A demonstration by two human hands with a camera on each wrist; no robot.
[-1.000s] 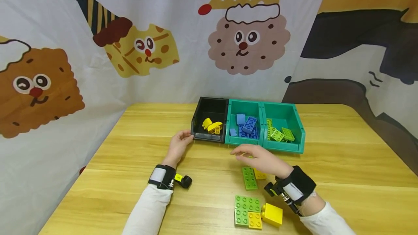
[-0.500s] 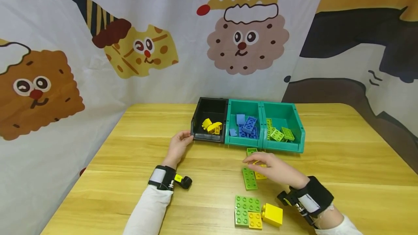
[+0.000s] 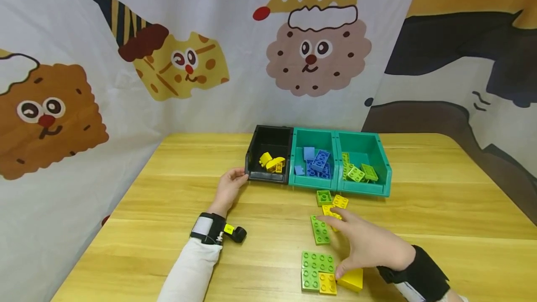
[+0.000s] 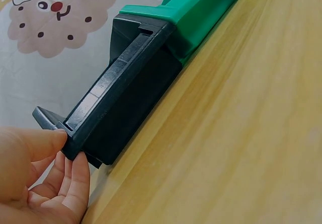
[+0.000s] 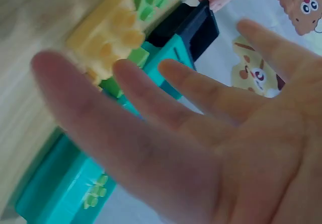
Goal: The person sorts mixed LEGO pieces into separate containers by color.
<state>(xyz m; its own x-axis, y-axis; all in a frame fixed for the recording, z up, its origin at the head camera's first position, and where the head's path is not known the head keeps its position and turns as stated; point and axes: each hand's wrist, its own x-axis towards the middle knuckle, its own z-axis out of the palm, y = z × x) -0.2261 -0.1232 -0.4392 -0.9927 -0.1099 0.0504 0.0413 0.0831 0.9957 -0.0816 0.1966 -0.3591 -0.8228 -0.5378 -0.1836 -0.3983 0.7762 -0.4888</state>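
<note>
My left hand pinches the front left corner of the black bin; in the left wrist view its thumb lies on the rim and the fingers below. Over the loose building bricks my right hand is spread, holding nothing. Its index fingertip overlaps the far end of a long green brick, with yellow bricks just beyond. The thumb tip shows at a tall yellow brick, partly covered by the hand. Left of that lie green bricks with a square yellow brick against them.
Two teal bins adjoin the black one, holding blue bricks and green bricks. Yellow bricks lie in the black bin. A small green brick sits before the middle bin. A printed curtain hangs behind the table.
My right hand has come back from near the bins toward the front right, its thumb and fingers spreading over the bricks. The left hand stays at the black bin's corner.
</note>
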